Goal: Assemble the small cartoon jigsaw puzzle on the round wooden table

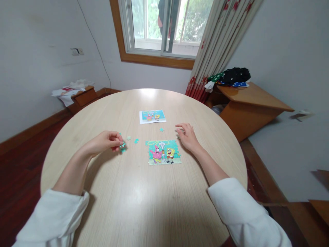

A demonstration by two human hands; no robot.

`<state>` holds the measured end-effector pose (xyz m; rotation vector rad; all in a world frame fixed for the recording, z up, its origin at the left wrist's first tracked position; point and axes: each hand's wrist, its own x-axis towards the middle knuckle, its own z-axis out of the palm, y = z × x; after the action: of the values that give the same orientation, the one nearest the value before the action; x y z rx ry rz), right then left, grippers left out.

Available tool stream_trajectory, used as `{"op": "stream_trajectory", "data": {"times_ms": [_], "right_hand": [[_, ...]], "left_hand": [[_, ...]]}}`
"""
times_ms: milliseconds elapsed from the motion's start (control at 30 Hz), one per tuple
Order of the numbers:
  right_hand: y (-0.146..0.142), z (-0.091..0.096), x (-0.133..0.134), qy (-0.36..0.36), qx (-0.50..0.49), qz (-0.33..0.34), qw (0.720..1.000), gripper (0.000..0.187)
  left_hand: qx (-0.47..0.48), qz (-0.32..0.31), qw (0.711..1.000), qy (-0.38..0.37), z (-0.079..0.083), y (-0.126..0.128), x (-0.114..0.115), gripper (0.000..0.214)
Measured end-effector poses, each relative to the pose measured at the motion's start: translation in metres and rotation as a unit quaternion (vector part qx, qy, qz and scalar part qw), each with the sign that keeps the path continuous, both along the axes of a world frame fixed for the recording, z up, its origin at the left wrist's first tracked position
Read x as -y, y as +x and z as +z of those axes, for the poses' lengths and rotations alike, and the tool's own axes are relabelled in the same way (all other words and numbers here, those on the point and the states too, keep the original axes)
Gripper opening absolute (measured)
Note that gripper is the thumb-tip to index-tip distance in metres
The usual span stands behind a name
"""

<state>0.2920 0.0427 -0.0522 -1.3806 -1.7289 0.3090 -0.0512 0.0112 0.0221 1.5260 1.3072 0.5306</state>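
A partly assembled jigsaw puzzle lies flat on the table, showing a pink starfish and a yellow sponge character. To its left, my left hand pinches a small teal puzzle piece between thumb and fingertips. Another teal piece lies just below those fingers. My right hand hovers or rests by the puzzle's upper right corner, fingers loosely extended and apart. A small pale piece is partly hidden beside its fingertips. Loose pieces lie between, among them a teal one and a pale green one.
A printed reference picture lies beyond the puzzle, with one teal piece in front of it. All this is on a round wooden table. Behind stand a curtain and a wooden cabinet with clothes on top.
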Motion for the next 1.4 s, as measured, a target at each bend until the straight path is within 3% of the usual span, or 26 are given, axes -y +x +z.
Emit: {"op": "stream_trajectory", "data": {"times_ms": [167,300,833,1167,1300,1400], "right_hand": [[0.000,0.001,0.000,-0.005,0.000,0.004,1.000,0.026],[0.000,0.001,0.000,-0.009,-0.001,0.007,1.000,0.026],[0.001,0.000,0.000,-0.012,0.001,0.006,1.000,0.027],[-0.001,0.003,0.002,0.003,0.017,-0.004,1.000,0.024],[-0.004,0.012,0.007,0.027,0.024,-0.002,0.999,0.022],[-0.018,0.025,0.018,0.052,0.029,0.001,0.998,0.019]], "left_hand": [[-0.090,-0.088,0.992,0.005,-0.003,-0.003,-0.002,0.023],[-0.136,-0.113,0.983,0.042,-0.004,-0.005,-0.005,0.024],[-0.181,-0.074,0.981,0.016,-0.010,0.005,-0.005,0.020],[-0.140,-0.035,0.989,-0.033,-0.022,0.037,0.007,0.026],[-0.132,-0.033,0.990,-0.039,-0.022,0.039,0.008,0.027],[-0.142,-0.060,0.988,0.006,-0.018,0.033,0.006,0.022]]}}
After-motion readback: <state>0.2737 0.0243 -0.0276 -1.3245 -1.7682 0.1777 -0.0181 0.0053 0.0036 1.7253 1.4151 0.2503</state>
